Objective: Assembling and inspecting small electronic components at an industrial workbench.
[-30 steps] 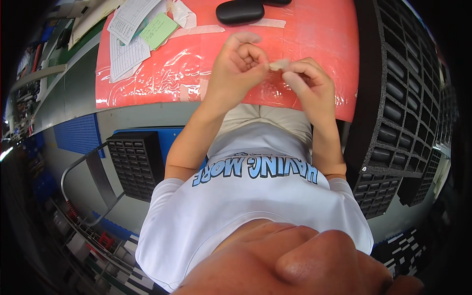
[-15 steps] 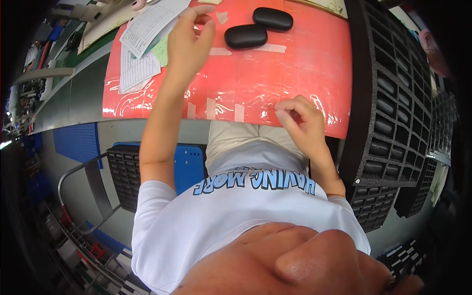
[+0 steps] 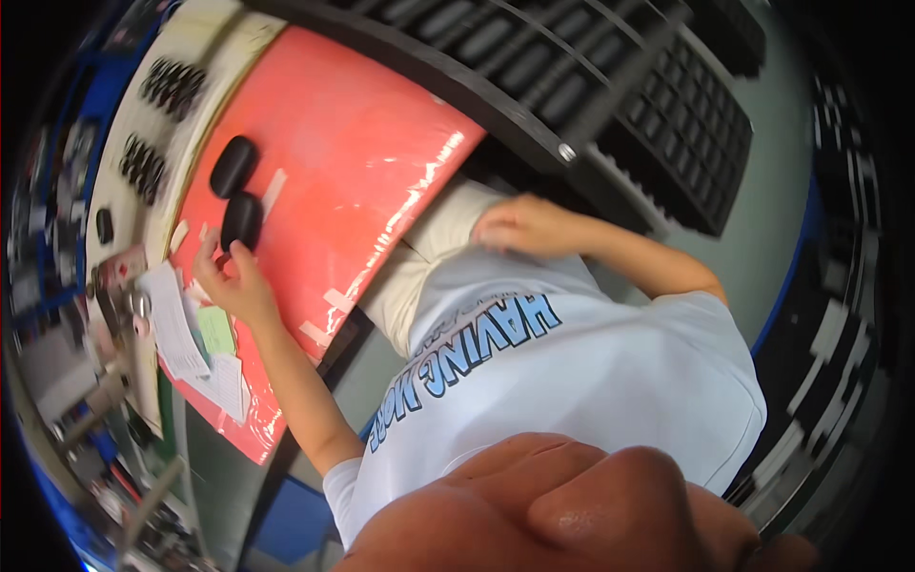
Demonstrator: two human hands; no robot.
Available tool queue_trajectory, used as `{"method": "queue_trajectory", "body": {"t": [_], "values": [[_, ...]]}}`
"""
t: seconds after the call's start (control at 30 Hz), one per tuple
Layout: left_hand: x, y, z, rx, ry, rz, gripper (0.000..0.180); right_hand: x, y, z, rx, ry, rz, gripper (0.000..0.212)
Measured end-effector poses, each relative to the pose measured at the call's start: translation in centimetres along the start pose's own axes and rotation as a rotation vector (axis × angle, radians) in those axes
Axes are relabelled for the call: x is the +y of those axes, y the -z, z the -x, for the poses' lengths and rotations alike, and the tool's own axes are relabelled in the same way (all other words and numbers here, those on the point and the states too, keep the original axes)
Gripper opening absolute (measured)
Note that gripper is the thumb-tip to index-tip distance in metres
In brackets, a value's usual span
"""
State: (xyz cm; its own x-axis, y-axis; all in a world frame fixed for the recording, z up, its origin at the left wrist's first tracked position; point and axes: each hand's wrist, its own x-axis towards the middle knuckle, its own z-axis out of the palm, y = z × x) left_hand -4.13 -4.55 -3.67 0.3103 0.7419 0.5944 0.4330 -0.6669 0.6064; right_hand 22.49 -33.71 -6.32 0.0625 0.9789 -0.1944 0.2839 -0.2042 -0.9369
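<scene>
Two black oval hard cases lie on a red, plastic-covered work mat point(image 3: 324, 143): an upper case point(image 3: 234, 167) and a lower case point(image 3: 242, 221), end to end and close together. My left hand point(image 3: 236, 286) is over the mat with its fingers apart and nothing in them. One fingertip is at the end of the lower case; whether it touches cannot be made out. My right hand point(image 3: 526, 227) hangs over my lap, off the mat's edge. Its fingers are bent down and smeared by motion, and no object shows in them.
Black compartment trays point(image 3: 534, 76) holding dark cases stand along the mat's right side, with another tray point(image 3: 686, 133) lower down. Printed papers point(image 3: 176, 324) and a green slip point(image 3: 217, 331) lie by my left hand. Dark items point(image 3: 172, 88) sit on the pale far ledge.
The view has swung to the right. My right hand has come off the mat to over my lap. My left hand has gone from beside the papers to the lower case.
</scene>
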Motion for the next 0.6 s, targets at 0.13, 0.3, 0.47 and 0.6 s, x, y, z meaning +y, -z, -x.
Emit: {"method": "queue_trajectory", "body": {"t": [0.13, 0.3, 0.47, 0.6], "values": [[2.6, -0.4, -0.2, 0.117, 0.167, 0.061, 0.028, 10.7, 2.5, 4.9, 0.681, -0.257, 0.541, 0.032], [3.0, 1.1, 0.7, 0.326, -0.130, -0.035, 0.027, 19.7, 3.6, 5.4, 0.728, -0.602, 0.803, 0.091], [9.0, 2.9, 4.7, 0.312, -0.525, -0.009, 0.034, 25.6, 1.3, 1.3, 0.516, -0.809, 0.910, 0.104], [12.0, 3.8, 6.6, 0.318, -0.578, 0.083, 0.042, 28.7, 2.2, 1.1, 0.479, -0.898, 0.802, 0.104]]}}
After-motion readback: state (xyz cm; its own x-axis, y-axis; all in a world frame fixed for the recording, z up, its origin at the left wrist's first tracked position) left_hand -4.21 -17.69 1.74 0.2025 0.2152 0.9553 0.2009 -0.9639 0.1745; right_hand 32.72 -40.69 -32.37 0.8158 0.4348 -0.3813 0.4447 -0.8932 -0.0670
